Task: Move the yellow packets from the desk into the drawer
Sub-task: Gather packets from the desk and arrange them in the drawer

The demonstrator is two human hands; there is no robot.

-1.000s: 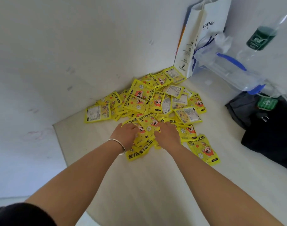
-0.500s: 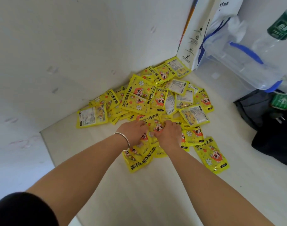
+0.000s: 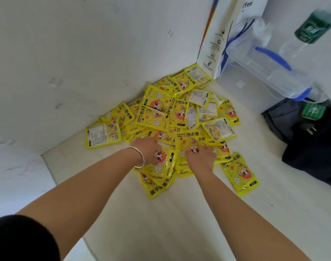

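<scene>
Yellow packets, cartoon-printed, heaped

Both hands now sit farther apart than a second ago: left hand and right hand spread over the near hand warmer packets, fingers splayed wider.

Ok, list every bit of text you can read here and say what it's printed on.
"ffee": white paper bag, the word cut off by the frame edge.
"HAND WARMER": yellow packets, seen at several angles.
"MARTIJIA": same packets, along the edge.
Large Chinese characters on the packets: legible, black on yellow.
Fine print on the packet backs and on the bag's side: too small.
Green bottle label: blurred.
Green tag on the dark bag: unreadable.
</scene>
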